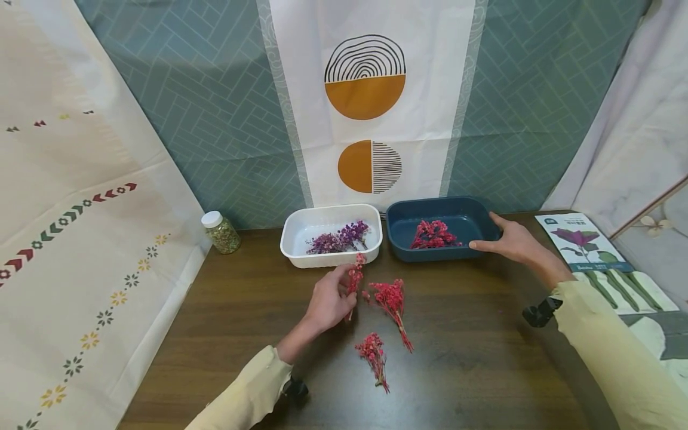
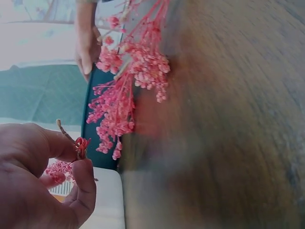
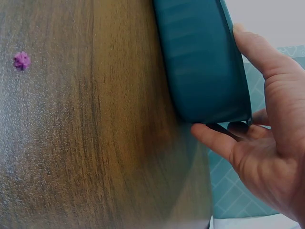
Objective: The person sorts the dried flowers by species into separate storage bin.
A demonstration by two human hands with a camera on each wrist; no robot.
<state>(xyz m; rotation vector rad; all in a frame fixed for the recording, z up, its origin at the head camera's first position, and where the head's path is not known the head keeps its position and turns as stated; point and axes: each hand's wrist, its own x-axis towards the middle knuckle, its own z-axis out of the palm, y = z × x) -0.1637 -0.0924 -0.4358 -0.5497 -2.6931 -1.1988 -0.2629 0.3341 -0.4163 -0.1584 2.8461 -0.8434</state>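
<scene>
My left hand (image 1: 328,301) pinches a small bunch of pink dried flowers (image 1: 355,276) between thumb and fingers, blossoms up, just in front of the white tray (image 1: 333,261). In the left wrist view, its cut stem end (image 2: 66,131) pokes out above the fingertips. My right hand (image 1: 510,242) grips the right end of the dark blue tray (image 1: 430,255), thumb and fingers spread around its corner. Pink dried flowers (image 1: 432,234) lie inside that tray. Two more pink bunches rest on the table, one (image 1: 391,298) right of my left hand, another (image 1: 373,355) nearer me.
Purple dried flowers (image 1: 344,237) lie in the white tray, which stands beside the blue one. A white-capped jar (image 1: 221,233) of dried bits is at the back left. A flower-printed packet (image 1: 584,242) lies at the right. Patterned cloth (image 1: 236,119) hangs behind.
</scene>
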